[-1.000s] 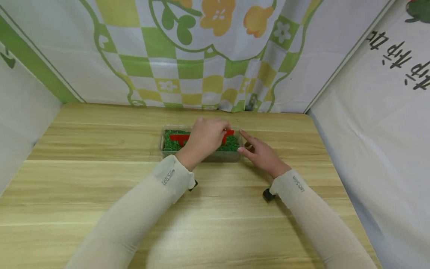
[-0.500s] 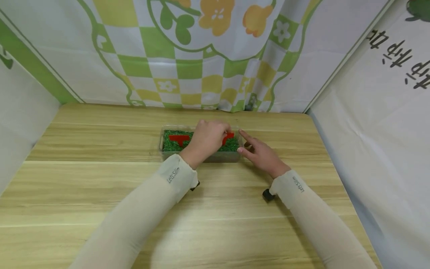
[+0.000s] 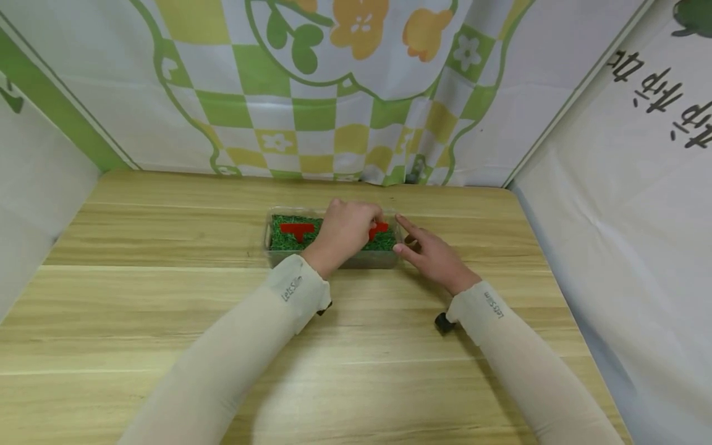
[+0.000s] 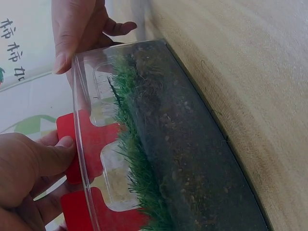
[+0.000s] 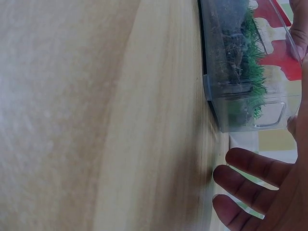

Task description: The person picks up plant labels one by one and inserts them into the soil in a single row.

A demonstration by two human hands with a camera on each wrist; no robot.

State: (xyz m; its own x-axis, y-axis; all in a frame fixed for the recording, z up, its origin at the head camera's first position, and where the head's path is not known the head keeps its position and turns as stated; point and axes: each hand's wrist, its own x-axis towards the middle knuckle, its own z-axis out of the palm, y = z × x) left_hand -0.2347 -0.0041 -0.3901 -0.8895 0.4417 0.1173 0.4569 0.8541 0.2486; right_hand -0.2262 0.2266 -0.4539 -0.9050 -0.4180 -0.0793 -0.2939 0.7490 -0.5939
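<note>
A clear plastic box (image 3: pixel 367 260) holds dark soil and green artificial grass (image 4: pixel 139 168). Red T-shaped plant labels stand upright in the grass; one label (image 3: pixel 296 229) is at the left. My left hand (image 3: pixel 346 230) reaches over the box and pinches another red label (image 4: pixel 91 144) by its top bar, its stem down in the grass. In the left wrist view a further stretch of red label (image 4: pixel 79 209) shows below that hand. My right hand (image 3: pixel 436 252) touches the box's right end with thumb and index finger, the other fingers extended. The left hand hides the box's middle.
The box stands on a wood-grain table (image 3: pixel 167 296), near its back edge. Behind it hangs a checked green and yellow curtain (image 3: pixel 311 114). A white cloth wall (image 3: pixel 628 204) with black lettering borders the right side.
The label in my left hand has sunk slightly lower into the grass, and my left wrist has shifted a little rightward. My right hand stays in place at the box's end.
</note>
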